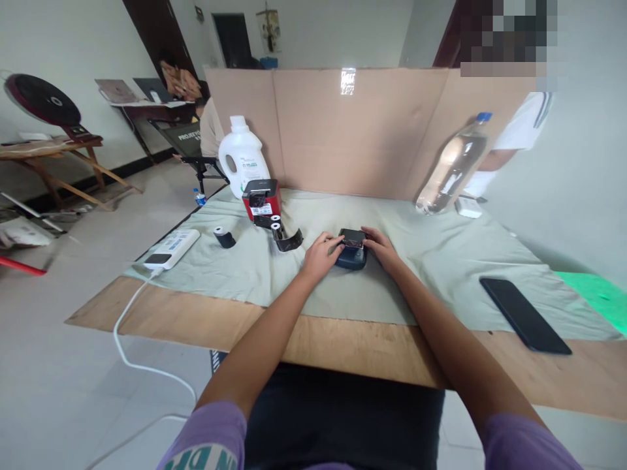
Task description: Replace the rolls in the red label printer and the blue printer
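Note:
A small black boxy device [351, 258] with a raised dark top part sits on the pale green cloth in front of me. My left hand [322, 256] grips its left side, fingertips on the top edge. On the opposite side, my right hand [383, 249] has its fingers curled against the upper right edge. What the device is for, I cannot make out. To the left stands a red and black box [264, 196], with a partly unwound black roll [289, 240] in front of it. Another black roll with a white core [225, 237] lies farther left.
A white power strip [174, 248] with a cable lies at the left edge. Behind are a white jug [243, 153], a cardboard screen [343, 130] and a clear bottle [453, 166]. A phone [525, 314] lies at right. Other people are in the background.

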Tool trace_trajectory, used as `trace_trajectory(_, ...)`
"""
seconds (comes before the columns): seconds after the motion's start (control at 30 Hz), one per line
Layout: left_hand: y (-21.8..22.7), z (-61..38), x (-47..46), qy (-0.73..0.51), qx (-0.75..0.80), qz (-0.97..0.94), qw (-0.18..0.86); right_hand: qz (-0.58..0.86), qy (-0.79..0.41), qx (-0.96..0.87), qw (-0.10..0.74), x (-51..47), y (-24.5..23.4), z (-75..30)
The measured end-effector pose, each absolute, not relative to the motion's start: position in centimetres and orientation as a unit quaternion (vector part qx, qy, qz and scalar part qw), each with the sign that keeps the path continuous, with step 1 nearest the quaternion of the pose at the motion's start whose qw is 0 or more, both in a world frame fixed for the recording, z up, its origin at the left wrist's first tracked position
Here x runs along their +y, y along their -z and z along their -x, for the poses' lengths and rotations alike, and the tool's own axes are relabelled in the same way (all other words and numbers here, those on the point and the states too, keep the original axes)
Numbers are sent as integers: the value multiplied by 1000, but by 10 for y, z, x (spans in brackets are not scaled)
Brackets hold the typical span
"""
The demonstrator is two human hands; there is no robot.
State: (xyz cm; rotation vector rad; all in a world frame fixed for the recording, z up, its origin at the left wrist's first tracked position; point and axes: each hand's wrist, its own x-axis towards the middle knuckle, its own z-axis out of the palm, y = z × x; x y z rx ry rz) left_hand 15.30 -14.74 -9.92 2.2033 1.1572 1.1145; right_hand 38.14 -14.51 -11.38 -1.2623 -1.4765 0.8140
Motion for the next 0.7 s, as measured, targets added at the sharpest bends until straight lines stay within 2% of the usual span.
trace_trajectory(0.17,105,-151,-140,-382,411,-789,250,544,-322,-607,482,-149,114,-379)
trace_trajectory(0.7,104,-153,-146,-367,419,-801,221,563,-291,-565,529,-157,120,-367)
